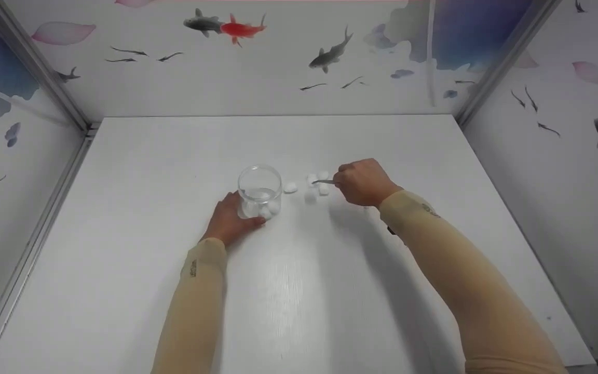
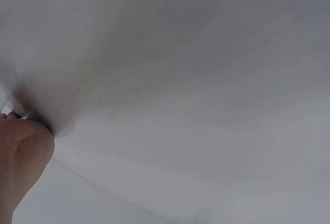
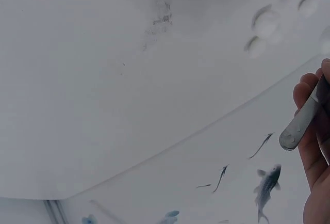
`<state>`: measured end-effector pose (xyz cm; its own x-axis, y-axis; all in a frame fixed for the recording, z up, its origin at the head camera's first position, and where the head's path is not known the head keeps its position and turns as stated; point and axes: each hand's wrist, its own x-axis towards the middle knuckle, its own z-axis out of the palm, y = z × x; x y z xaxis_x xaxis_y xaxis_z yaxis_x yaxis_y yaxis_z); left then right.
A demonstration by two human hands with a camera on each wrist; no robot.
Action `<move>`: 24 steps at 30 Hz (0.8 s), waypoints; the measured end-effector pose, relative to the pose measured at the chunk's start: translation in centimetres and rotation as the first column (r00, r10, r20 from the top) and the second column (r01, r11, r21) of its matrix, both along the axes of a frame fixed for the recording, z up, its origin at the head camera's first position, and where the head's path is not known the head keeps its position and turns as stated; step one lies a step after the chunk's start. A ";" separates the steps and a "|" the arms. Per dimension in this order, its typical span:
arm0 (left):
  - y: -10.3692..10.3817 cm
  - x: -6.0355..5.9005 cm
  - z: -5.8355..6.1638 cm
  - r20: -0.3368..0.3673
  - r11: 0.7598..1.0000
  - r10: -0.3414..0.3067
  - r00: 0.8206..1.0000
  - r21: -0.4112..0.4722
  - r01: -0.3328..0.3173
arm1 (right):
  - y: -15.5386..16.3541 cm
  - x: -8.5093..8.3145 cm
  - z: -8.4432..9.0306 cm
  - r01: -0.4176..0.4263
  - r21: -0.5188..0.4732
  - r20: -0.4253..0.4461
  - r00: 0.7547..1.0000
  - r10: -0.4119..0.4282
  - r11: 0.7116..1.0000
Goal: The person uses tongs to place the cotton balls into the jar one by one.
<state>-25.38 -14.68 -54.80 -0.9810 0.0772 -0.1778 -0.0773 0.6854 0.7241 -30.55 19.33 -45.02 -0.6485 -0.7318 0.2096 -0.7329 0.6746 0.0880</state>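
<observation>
The left hand (image 1: 231,221) wraps round the near left side of a clear glass beaker (image 1: 259,191) standing upright near the middle of the white table (image 1: 174,259), fingers curled against its base to steady it. The right hand (image 1: 364,182) is clenched round metal tweezers (image 1: 325,182), whose tips point left into a small cluster of white cotton balls (image 1: 315,186) lying on the table just right of the beaker. The right wrist view shows the blunt rear end of the tweezers (image 3: 301,123) sticking out between the fingers (image 3: 309,131), with the cotton balls (image 3: 265,25) as pale blurs on the table beyond.

The step in hand looks like picking cotton balls up off the table and dropping them into the beaker — the tips sit at the cluster, though whether they already pinch a ball cannot be told at this size. The next move calls for a light, sure squeeze on one ball, a lift clear of its neighbours, and a carry left over the beaker's rim while the other hand keeps the glass from tipping.

Counted: one beaker and one pair of tweezers. Outside the beaker, one ball lies apart just beside the glass, and about four more crowd together at the tweezer tips. Inside, roughly three sit at the bottom — the glass blurs them.
</observation>
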 end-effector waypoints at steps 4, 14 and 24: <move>0.0 -0.1 -0.1 -0.013 1.000 -0.007 1.000 -0.010 0.007 | -0.3 -0.2 0.6 0.000 0.011 -0.006 1.000 0.000 1.000; -0.1 -0.2 -0.4 -0.036 1.000 -0.024 0.999 -0.018 0.023 | -2.5 -0.7 3.2 -0.069 0.008 -0.081 0.994 0.069 0.998; 0.0 -0.2 -0.4 -0.022 1.000 -0.004 1.000 0.000 0.004 | -5.5 -0.3 3.7 -0.113 0.027 -0.161 0.980 0.116 0.993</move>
<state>-25.62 -14.64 -55.18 -0.9845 0.0807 -0.1558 -0.0586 0.6858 0.7254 -30.87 13.82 -41.34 -0.5184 -0.8038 0.2919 -0.7803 0.5843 0.2231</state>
